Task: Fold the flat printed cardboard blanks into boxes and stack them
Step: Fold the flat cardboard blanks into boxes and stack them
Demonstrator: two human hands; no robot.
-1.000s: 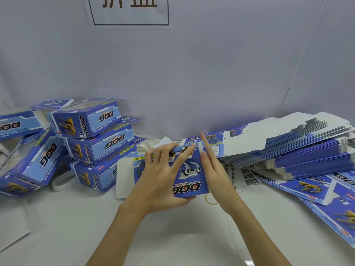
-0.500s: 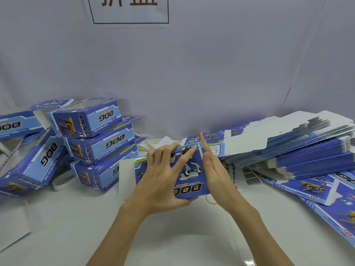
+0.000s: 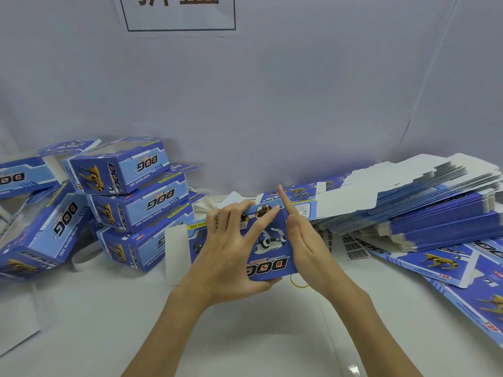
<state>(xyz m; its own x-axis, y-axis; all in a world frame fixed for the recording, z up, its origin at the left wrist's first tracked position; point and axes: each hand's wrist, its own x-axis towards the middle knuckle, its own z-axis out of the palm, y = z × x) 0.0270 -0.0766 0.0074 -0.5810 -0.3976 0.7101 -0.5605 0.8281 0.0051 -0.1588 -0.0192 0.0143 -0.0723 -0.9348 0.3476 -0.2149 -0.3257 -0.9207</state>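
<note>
Item: blue printed box blank (image 3: 268, 248), half formed, held low over the white bench (image 3: 245, 336), centre. Left hand (image 3: 228, 257): closed on the blank, fingers spread over its face, thumb under the near edge. Right hand (image 3: 302, 240): flat and open, holding nothing, edge against the blank's right side; it has edged slightly inward over the last second, so the side fold looks under way. Folded boxes (image 3: 128, 197) stacked left; flat blanks (image 3: 424, 210) piled right; rubber band (image 3: 299, 281) beside the right wrist
</note>
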